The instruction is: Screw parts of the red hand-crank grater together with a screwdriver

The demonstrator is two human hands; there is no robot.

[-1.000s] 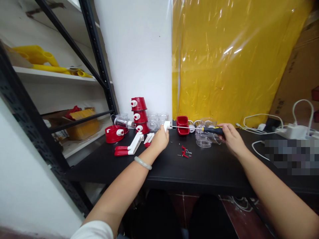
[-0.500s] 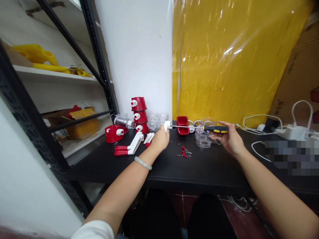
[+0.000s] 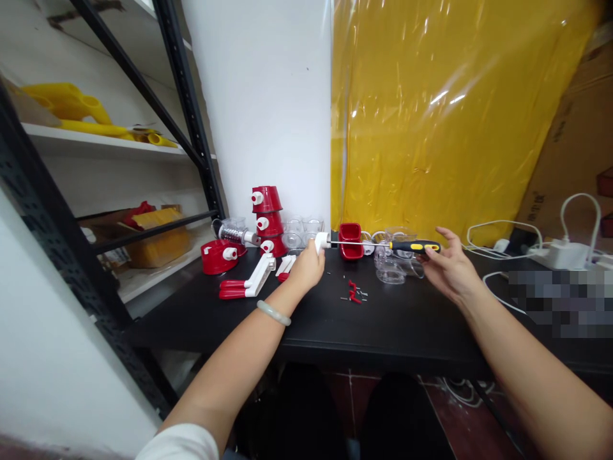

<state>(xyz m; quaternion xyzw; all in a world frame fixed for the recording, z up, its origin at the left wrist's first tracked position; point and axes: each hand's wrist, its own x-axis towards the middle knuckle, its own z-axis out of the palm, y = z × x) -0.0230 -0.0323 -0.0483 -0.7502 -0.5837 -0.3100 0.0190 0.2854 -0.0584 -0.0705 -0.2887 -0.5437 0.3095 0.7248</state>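
The left hand pinches the white part above the black table, left of the red container. The screwdriver meets the part's right side. The right hand is spread at the handle's far right end; firm contact cannot be told. Align shaft and part, brace the part against rotation, and wrap the handle evenly before turning.

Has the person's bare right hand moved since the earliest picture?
Yes: the bare right hand has shifted slightly rightward, toward the white rectangular plastic power adapter.
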